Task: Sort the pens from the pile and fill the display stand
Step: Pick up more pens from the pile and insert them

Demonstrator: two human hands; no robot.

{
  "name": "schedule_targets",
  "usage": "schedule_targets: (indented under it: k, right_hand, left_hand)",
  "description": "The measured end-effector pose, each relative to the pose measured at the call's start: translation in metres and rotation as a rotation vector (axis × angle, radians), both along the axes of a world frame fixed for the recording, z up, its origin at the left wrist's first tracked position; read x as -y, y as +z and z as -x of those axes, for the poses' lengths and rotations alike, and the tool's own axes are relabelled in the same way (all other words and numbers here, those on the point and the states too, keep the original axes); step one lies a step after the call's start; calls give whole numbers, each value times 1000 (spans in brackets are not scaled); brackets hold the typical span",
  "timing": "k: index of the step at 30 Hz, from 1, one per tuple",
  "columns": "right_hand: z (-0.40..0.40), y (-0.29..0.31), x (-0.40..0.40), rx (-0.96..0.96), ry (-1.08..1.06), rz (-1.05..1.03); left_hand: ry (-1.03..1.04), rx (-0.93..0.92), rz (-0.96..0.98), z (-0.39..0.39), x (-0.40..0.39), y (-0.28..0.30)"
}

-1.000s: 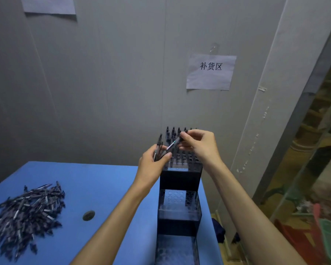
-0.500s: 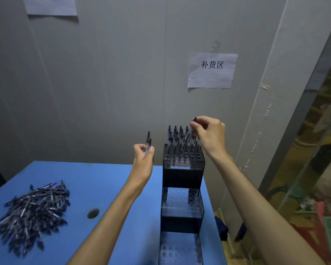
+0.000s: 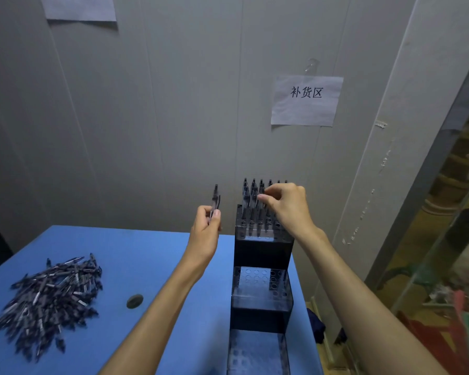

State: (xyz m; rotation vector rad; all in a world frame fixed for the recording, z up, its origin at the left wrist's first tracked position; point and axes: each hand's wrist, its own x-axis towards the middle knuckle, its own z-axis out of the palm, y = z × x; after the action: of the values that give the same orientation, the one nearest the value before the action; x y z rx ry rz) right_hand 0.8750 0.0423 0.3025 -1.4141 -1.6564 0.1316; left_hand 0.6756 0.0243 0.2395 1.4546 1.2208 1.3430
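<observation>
A dark stepped display stand [image 3: 263, 253] rises at the right side of the blue table [image 3: 125, 255]. Several dark pens [image 3: 251, 201] stand upright in its top tier; the two lower tiers show open holes. My right hand [image 3: 284, 207] hovers over that top tier, thumb and forefinger pinching the top of a pen that sits among the others. To the left of the stand, my left hand [image 3: 206, 226] holds a few pens [image 3: 215, 200] upright by their lower ends. A loose pile of dark pens [image 3: 52, 296] lies at the table's left.
A small dark round disc [image 3: 135, 301] lies on the table between the pile and my left forearm. Grey wall panels stand close behind, with a paper sign [image 3: 306, 100]. The table's right edge runs just past the stand; cluttered floor lies beyond.
My right hand took a pen from my left hand, carried it over the top tier and has come down among the standing pens. My left hand drew away to the left with its remaining pens.
</observation>
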Motion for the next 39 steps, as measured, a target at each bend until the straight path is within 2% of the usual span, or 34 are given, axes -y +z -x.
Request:
schedule_targets:
  k: [4,15,18,21,23,27,31,33,35,39]
  right_hand:
    - [-1,-9,2,-64,-11,24]
    - [-13,-7,5,58,-66,42]
    - [-11,3,15,-107,-6,29]
    - [-4,14,27,-367,212,136]
    - [-1,17,29,-434,320,191]
    - [-1,11,29,-564,356,208]
    - [-9,9,24,-647,299,167]
    - [-17,8,19,-591,202,92]
    - [-25,9,16,-452,78,3]
    - [-32,13,16,-314,-49,-98]
  left_hand:
    - [-39,1,-44,-2,3,4]
    - [-75,-11,-31,-13,1,8]
    - [-99,-20,-72,-16,2,14]
    - [-84,-69,-130,-22,4,21]
    - [-83,-115,-170,-28,7,26]
    - [-98,-269,-229,-34,8,28]
    - [18,-626,-340,-21,3,31]
    - [77,-755,-375,-10,2,35]
    - [94,-840,-393,1,0,37]
    - [100,-944,-402,15,-1,37]
